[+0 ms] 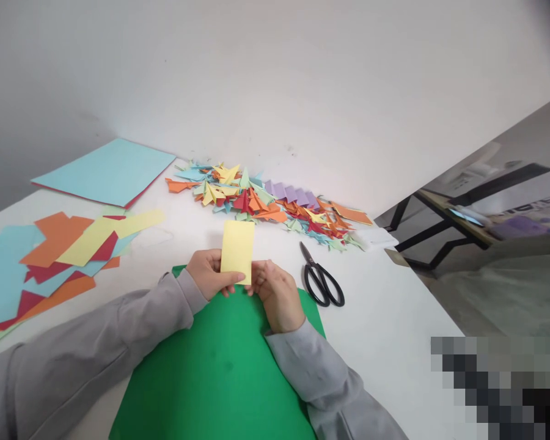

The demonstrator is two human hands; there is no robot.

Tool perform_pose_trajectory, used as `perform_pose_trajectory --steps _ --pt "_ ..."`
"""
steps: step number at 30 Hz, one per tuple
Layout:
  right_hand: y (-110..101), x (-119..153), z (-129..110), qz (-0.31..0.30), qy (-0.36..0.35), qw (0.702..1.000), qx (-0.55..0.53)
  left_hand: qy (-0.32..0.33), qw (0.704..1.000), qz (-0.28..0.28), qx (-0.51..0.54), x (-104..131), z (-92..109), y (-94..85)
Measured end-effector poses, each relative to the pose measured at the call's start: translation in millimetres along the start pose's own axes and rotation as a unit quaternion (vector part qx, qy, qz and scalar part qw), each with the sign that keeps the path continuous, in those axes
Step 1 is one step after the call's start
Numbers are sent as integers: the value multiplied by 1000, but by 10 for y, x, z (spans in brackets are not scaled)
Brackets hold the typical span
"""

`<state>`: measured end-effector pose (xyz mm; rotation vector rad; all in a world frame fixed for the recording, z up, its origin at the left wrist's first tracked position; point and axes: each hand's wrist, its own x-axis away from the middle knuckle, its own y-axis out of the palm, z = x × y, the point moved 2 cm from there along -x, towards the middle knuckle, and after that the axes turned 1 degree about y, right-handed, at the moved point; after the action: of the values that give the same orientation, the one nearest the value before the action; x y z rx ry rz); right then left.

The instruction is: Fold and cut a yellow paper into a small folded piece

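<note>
At far left I find loose scraps (50, 253) overlapping on the table (380, 342), with a blue sheet (105, 171) behind them. A green sheet (229, 366) lies beneath both hands. Folded pieces (252, 201) crowd the strip along the wall (275, 79). Scissors (321, 278), blades together, lie at the green sheet's right edge, near the right hand (279, 296).

Grip: I see the left hand (211, 272) closed in a pinch on the yellow slip (237, 247), thumb across its lower front, holding it upright over the green sheet's far edge. The right hand is half curled, fingertips at the slip's lower right edge; whether they grip, I cannot tell.
</note>
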<state>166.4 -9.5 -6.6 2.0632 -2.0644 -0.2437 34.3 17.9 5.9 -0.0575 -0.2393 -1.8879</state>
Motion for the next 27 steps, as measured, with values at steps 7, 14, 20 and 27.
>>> perform_pose_trajectory --steps 7,14,20,27 --pt "16 14 -32 4 21 994 109 17 999 23 15 -14 -7 -25" --pt "7 16 -12 26 25 994 100 -3 999 20 41 8 -3 -14" --pt "-10 7 9 10 26 995 91 -9 997 39 59 1 -2 -20" --pt "-15 5 11 -6 33 997 71 -4 999 13 52 -2 -19 -8"
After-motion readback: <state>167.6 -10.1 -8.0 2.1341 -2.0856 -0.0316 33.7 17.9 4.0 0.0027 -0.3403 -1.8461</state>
